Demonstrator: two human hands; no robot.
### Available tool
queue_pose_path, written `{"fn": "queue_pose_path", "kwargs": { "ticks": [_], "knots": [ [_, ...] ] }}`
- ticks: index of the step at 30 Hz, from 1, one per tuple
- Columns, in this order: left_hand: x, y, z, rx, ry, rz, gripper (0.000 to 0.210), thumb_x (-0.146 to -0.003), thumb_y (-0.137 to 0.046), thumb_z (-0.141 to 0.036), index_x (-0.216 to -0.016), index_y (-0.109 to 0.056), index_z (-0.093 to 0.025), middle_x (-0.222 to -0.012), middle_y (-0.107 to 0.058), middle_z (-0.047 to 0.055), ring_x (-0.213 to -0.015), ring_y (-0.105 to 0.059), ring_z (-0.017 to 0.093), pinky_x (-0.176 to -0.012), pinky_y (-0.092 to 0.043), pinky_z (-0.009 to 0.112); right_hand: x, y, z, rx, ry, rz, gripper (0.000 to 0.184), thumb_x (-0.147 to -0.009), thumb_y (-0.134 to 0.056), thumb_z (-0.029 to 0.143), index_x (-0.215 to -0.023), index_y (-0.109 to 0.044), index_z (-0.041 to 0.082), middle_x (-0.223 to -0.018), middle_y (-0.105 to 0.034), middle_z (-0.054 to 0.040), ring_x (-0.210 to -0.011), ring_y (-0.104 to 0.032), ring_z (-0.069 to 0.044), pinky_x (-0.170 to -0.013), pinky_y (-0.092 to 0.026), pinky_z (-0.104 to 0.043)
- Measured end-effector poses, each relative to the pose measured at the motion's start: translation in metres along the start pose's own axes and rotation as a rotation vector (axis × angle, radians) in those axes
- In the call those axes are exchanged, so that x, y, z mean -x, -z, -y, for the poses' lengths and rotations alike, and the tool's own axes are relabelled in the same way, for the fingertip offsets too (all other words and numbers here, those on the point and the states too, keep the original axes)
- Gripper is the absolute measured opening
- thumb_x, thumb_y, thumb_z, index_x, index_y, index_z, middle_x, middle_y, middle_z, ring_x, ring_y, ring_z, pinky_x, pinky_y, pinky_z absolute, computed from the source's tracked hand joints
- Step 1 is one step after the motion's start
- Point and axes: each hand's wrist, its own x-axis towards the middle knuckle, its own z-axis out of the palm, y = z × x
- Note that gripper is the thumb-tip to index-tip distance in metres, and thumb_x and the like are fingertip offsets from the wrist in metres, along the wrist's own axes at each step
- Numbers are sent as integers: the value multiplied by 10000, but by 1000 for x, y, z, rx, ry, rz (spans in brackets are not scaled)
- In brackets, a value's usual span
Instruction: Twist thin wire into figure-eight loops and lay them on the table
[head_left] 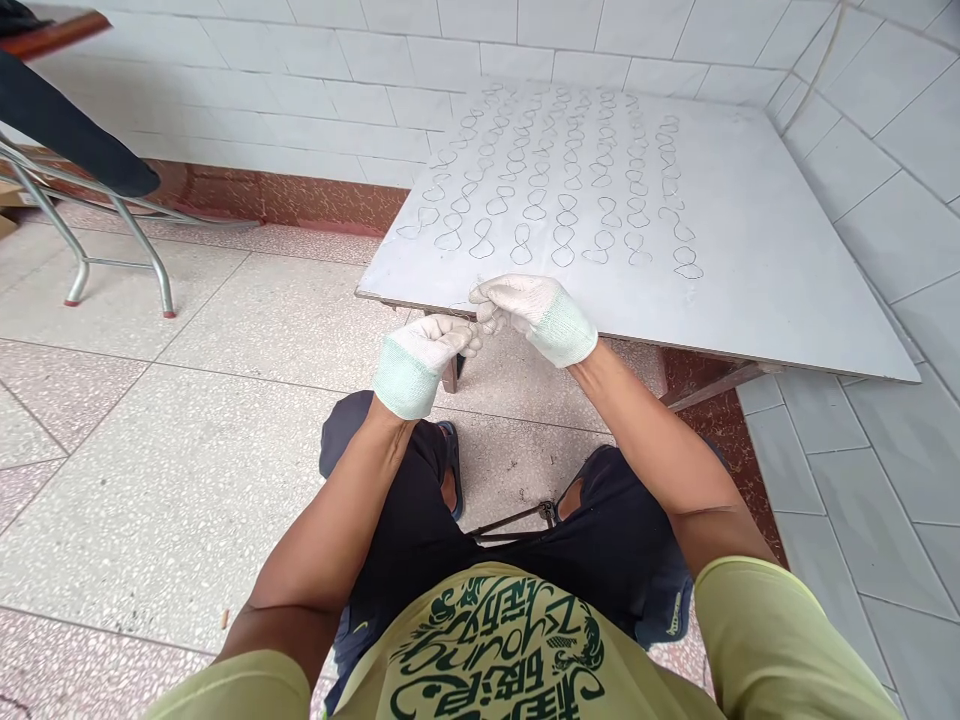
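Note:
Both my hands wear white gloves with pale green cuffs and meet just past the near edge of a white board (765,240). My left hand (429,352) has its fingers pinched together. Slightly higher and to the right, my right hand (529,308) is also closed in a pinch, its fingertips close to the left ones. A thin wire (459,305) shows faintly at the fingertips; its full shape is hidden by the gloves. On the board lie several rows of thin wire twisted into figure-eight loops, the closest being a wire figure-eight (563,232).
White tiled walls border the board behind and on the right. To the left stands a metal-legged stool (124,215) with a dark-clothed leg (75,125) over it. Below the board is a wooden support (720,385). My knees are spread beneath my hands.

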Motion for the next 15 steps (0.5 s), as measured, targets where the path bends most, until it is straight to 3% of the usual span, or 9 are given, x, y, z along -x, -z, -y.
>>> {"fn": "queue_pose_path", "kwargs": {
  "ticks": [6, 10, 15],
  "knots": [
    [8, -2, -2, -143, -44, -42, 231, -838, -810, -430, -712, -793, -237, -697, -752, 66, -630, -632, 206, -572, -472, 326, 4, -6, 13, 265, -65, -29, 190, -1064, -738, 329, -963, -826, 194, -925, -849, -32, -815, -758, -140, -770, -610, -249],
    [13, -7, -7, -217, -36, -38, 249, -846, -837, -420, -682, -783, -240, -680, -726, 47, -588, -571, 191, -555, -420, 336, 2, -9, 13, 296, -83, -37, 235, -1041, -757, 266, -820, -786, 191, -840, -824, -32, -752, -720, -130, -733, -587, -252],
    [13, -4, -8, -215, -63, -85, 212, -888, -815, -398, -733, -802, -253, -732, -768, 48, -699, -678, 237, -643, -506, 357, 5, -8, 16, 381, -76, -101, 222, -1053, -771, 340, -889, -806, 194, -889, -831, -41, -789, -734, -156, -762, -601, -290]
  ]
}}
